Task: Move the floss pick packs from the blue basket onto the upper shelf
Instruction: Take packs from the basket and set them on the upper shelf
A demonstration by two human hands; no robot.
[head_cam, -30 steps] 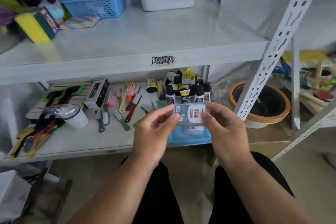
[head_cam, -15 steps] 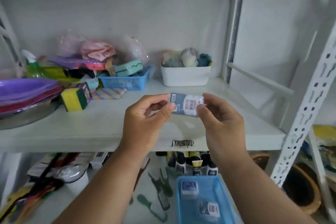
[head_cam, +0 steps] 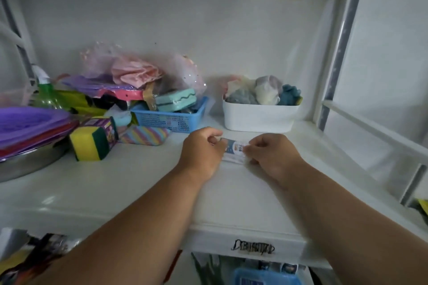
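A small floss pick pack (head_cam: 235, 148), blue and white with a printed label, sits low over the white upper shelf (head_cam: 143, 183), its lower edge at the shelf surface. My left hand (head_cam: 203, 151) pinches its left end and my right hand (head_cam: 269, 154) pinches its right end. Most of the pack is hidden by my fingers. The blue basket (head_cam: 266, 276) shows only as a strip at the bottom edge, on the lower shelf; its contents are blurred.
Behind my hands stand a white tub (head_cam: 259, 115) of cloths and a blue mesh basket (head_cam: 171, 119) with a teal sponge. A yellow-green sponge (head_cam: 89, 143), a striped pouch (head_cam: 144, 135), purple plates (head_cam: 27, 125) and a metal pan crowd the left. A shelf post (head_cam: 340, 41) rises at right.
Both hands have carried the pack up from the lower shelf, forward and down onto the upper shelf. The camera has tilted upward.
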